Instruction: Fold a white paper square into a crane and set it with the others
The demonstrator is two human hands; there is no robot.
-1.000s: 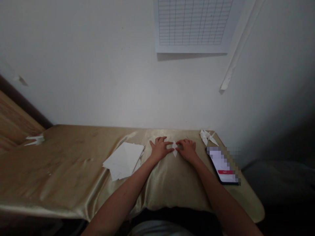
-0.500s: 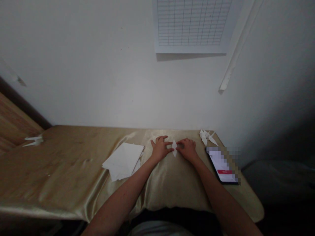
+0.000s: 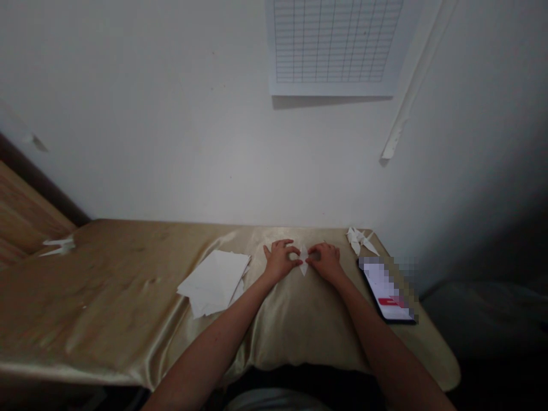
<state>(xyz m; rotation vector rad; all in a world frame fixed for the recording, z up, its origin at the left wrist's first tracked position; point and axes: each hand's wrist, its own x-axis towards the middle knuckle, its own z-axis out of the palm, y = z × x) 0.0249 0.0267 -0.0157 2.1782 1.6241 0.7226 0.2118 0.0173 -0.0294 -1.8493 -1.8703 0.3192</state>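
A small diamond-shaped piece of folded white paper (image 3: 303,267) lies on the gold cloth between my hands. My left hand (image 3: 280,260) grips its left edge with thumb and index finger, the other fingers spread. On the opposite edge, my right hand (image 3: 326,260) pinches the paper, its remaining fingers curled. To the left of my left forearm is a loose stack of white paper sheets (image 3: 216,279). Folded white paper figures (image 3: 359,240) sit beyond my right hand, near the table's back right corner.
A phone (image 3: 387,291) with a lit screen lies right of my right forearm. The table's gold cloth (image 3: 107,285) is wrinkled. Another white folded paper (image 3: 60,245) rests at the far left. A white wall (image 3: 171,142) with a gridded sheet (image 3: 334,45) stands behind.
Both hands stay in nearly the same place on the folded paper. My left index finger has shifted slightly at the paper's upper part. The view has tilted very slightly.
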